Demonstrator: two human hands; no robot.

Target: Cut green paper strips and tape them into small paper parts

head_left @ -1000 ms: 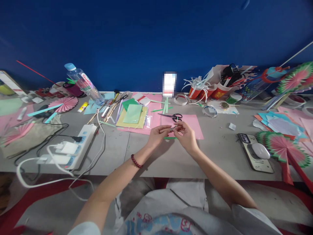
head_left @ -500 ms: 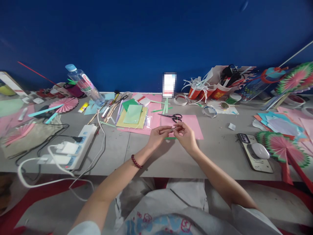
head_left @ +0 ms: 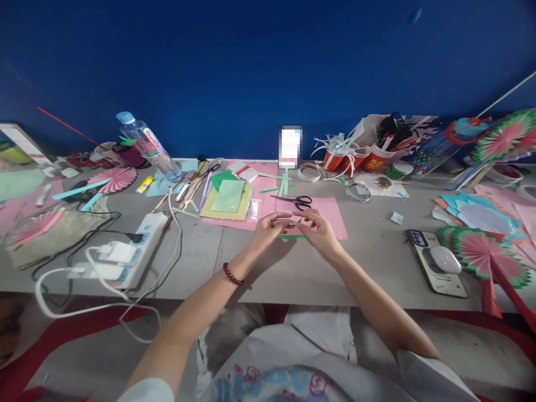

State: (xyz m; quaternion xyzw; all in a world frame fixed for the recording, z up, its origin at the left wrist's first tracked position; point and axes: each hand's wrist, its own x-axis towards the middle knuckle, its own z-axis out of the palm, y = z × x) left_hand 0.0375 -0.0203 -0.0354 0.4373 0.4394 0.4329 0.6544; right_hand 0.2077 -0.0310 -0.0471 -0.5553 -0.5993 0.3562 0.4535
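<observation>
Both left hand point(head_left: 270, 228) and right hand point(head_left: 321, 233) — fingertips pinched on one tiny piece point(head_left: 294, 223) | pink paper point(head_left: 331, 216) below | scissors point(head_left: 295, 200) just beyond

Partly beneath the scissors point(head_left: 296, 200) on the surface point(head_left: 259, 273), a paper sheet point(head_left: 335, 218). Before the scissors, left grip point(head_left: 270, 226) and right grip point(head_left: 321, 230), with a scrap point(head_left: 292, 223) between. Left of the scissors, a paper stack point(head_left: 228, 196); farther left and nearer, a power strip point(head_left: 144, 254); farther left and behind, a bottle point(head_left: 147, 146). Behind and right, cups point(head_left: 377, 161). Far right, nearer, a phone point(head_left: 424, 261).
</observation>
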